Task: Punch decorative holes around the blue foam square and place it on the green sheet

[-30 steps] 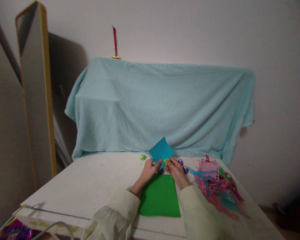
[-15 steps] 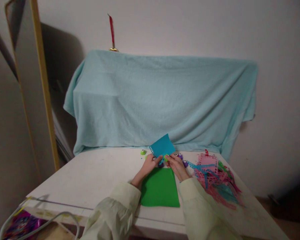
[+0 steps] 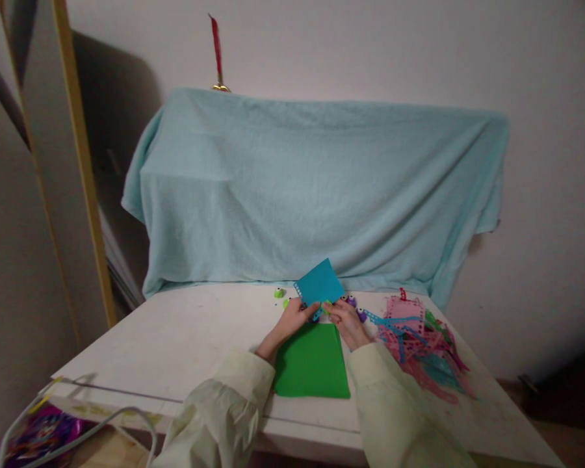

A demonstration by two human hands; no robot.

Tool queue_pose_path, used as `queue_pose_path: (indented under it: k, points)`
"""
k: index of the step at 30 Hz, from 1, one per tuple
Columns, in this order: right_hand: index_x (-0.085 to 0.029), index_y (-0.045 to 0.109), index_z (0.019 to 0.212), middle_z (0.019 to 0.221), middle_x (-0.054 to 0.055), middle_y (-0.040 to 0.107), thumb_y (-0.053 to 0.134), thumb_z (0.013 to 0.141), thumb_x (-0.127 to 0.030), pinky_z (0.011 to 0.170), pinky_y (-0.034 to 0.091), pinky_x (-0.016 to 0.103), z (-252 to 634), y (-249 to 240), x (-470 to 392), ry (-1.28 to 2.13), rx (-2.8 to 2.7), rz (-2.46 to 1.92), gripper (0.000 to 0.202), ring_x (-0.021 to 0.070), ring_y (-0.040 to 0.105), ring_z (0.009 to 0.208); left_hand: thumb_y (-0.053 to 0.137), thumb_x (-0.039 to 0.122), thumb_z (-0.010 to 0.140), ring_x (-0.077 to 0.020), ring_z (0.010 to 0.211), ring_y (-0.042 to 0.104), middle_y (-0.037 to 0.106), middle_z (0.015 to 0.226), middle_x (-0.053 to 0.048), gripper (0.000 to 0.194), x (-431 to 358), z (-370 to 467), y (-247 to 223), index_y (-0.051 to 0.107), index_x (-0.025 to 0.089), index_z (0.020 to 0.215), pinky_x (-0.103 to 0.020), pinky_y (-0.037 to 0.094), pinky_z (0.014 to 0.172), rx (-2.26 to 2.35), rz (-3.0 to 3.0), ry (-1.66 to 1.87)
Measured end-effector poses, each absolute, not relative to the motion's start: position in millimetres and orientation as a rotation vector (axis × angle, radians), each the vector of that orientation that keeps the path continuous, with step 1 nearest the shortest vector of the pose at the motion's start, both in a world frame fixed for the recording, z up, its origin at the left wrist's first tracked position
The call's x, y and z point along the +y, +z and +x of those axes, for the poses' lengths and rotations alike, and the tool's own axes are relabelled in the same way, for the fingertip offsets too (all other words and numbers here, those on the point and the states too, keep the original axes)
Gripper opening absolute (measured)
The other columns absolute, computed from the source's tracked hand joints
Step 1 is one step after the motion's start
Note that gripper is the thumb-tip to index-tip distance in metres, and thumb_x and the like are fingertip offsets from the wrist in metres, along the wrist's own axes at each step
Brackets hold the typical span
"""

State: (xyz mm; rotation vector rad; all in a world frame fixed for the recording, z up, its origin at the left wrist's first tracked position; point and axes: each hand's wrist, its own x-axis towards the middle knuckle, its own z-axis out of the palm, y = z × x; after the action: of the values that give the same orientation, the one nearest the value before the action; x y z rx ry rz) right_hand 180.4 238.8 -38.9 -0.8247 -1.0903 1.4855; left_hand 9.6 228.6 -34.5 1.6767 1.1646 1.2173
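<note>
A blue sheet (image 3: 322,281) with a row of punched holes along its left edge is gripped at its lower edge by my left hand (image 3: 293,318). My right hand (image 3: 347,320) pinches a small lime-green piece (image 3: 326,306) against the sheet's lower part. Just below both hands, a green sheet (image 3: 312,364) lies flat on the white table (image 3: 195,344). Small green figures with eyes (image 3: 279,293) sit left of the blue sheet, and purple ones (image 3: 361,314) stand beside my right hand.
Pink, blue and green punched paper strips (image 3: 419,344) are heaped at the table's right. A light blue cloth (image 3: 312,188) hangs behind the table. White cable (image 3: 102,426) and a purple package (image 3: 43,432) are at the lower left. A wood-edged frame (image 3: 85,169) stands left.
My hands and the blue sheet hold almost the same place. The lime-green piece in my right hand has shifted slightly, and the whole view has moved a little.
</note>
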Motion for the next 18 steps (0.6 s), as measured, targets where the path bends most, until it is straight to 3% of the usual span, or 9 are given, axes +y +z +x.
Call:
queue_pose_path:
  k: [7,12,18]
  points:
    - [-0.019,0.064,0.076,0.059,-0.006,0.049,0.085,0.061,-0.035,0.047,0.020,0.025,176.7,-36.5,236.9,1.571,-1.093,-0.770,0.030,0.0059,0.029,0.046,0.056,0.054,0.081,-0.0139,0.056,0.049,0.058,0.058,-0.002,0.043,232.7,7.1,-36.3,0.060,0.013,0.066,-0.025,0.039,0.058,1.230,1.709,1.250]
    - [-0.019,0.066,0.081,0.069,-0.003,0.057,0.082,0.064,-0.040,0.049,0.025,0.025,174.3,-31.4,235.0,1.557,-1.061,-0.748,0.031,0.0086,0.041,0.052,0.054,0.055,0.082,-0.0136,0.055,0.050,0.059,0.058,-0.003,0.046,234.1,6.2,-37.7,0.058,0.014,0.062,-0.025,0.039,0.057,1.266,1.705,1.289]
    - [-0.019,0.065,0.076,0.069,-0.001,0.059,0.083,0.063,-0.041,0.049,0.027,0.026,176.5,-32.8,239.2,1.495,-1.008,-0.754,0.032,0.0092,0.044,0.052,0.053,0.057,0.083,-0.0158,0.058,0.057,0.064,0.062,-0.004,0.048,238.2,7.2,-42.5,0.060,0.013,0.067,-0.024,0.040,0.055,1.232,1.694,1.241]
